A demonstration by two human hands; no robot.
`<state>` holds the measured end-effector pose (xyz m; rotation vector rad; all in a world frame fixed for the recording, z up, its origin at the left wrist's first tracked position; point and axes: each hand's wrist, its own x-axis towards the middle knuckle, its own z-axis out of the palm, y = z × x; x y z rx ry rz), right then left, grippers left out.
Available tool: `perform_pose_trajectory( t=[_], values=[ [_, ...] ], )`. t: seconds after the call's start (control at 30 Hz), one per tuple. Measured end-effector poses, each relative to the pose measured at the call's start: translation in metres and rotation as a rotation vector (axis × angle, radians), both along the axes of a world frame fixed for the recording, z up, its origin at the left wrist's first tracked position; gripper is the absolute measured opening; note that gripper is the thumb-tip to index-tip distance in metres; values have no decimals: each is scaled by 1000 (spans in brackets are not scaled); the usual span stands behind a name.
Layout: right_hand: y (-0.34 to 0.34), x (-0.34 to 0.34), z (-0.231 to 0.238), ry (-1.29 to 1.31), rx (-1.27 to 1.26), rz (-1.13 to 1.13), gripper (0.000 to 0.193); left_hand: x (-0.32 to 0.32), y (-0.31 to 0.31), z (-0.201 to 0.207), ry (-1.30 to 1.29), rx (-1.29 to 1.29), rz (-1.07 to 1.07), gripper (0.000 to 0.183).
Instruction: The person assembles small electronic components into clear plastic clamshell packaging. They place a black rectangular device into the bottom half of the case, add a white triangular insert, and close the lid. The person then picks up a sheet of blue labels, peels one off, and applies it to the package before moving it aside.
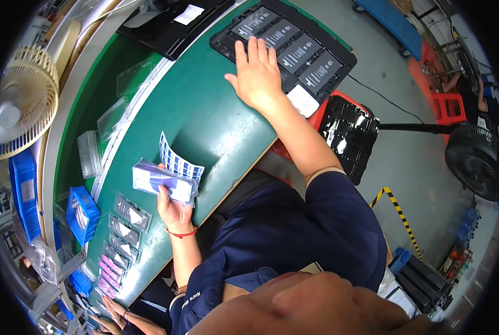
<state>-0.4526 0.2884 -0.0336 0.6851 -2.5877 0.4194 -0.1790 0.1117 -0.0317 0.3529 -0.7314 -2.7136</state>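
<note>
My left hand, with a red cord at its wrist, holds a clear plastic bag over the green table. Inside the bag is a flat bluish-white bundle I cannot make out. A curved sheet of small blue-and-white labels stands up behind the bag, against the same hand. Stretched out to the far right, my right hand lies flat with fingers spread on a black plastic tray. Flat dark rectangular pieces with white print sit in the tray's compartments. A white label is on the tray's near edge.
Dark flat pieces and pink strips line the left of the table, near another person's hands. A blue bin and a beige fan stand beyond. Glossy black trays rest on a red stool at the right.
</note>
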Motion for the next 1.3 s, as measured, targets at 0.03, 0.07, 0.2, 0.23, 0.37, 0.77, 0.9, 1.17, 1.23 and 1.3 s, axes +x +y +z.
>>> perform_pose_trajectory(
  t=[0.03,0.07,0.2,0.23,0.37,0.77,0.9,1.17,1.23,1.3],
  values=[
    [4,1,0,3,-2,36,72,1,-1,-2,-4,9,4,52],
    [9,5,1,5,-5,69,71,2,-2,-3,-7,18,6,51],
    [34,21,8,26,19,189,66,4,-3,-8,-12,25,31,52],
    [41,24,11,18,4,228,65,5,-3,-9,-15,27,36,52],
    [70,32,18,-21,-41,380,60,5,-2,-11,-19,28,31,51],
    [93,45,22,-60,-171,472,40,7,-4,-14,-36,11,48,52],
    [88,52,13,-7,-238,427,39,6,-3,-11,-38,23,53,51],
    [88,52,4,26,-258,417,35,5,-1,-8,-43,30,64,49],
    [87,52,4,31,-258,410,35,6,-1,-8,-43,26,63,49],
    [86,53,4,49,-254,391,35,7,-1,-9,-48,25,67,49]
  ],
)
